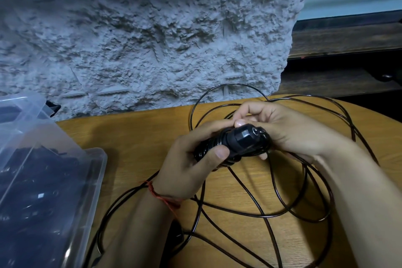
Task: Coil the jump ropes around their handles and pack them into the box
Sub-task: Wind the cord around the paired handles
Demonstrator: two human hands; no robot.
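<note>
Wooden worktop (139, 137), loose black rope (256, 213) spread across it.
Left hand (187, 165) grips the rope-wrapped handle (230, 143); right hand (282, 128) pinches its end.

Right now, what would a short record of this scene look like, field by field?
Left hand: grips the black handle, thumb on the wound coils
Right hand: holds the handle's cap end
Rope: partly wound on the handle, rest in loose loops on the table
Box: clear plastic, open, left of the hands, dark items inside
Stage: coiling unfinished
</note>
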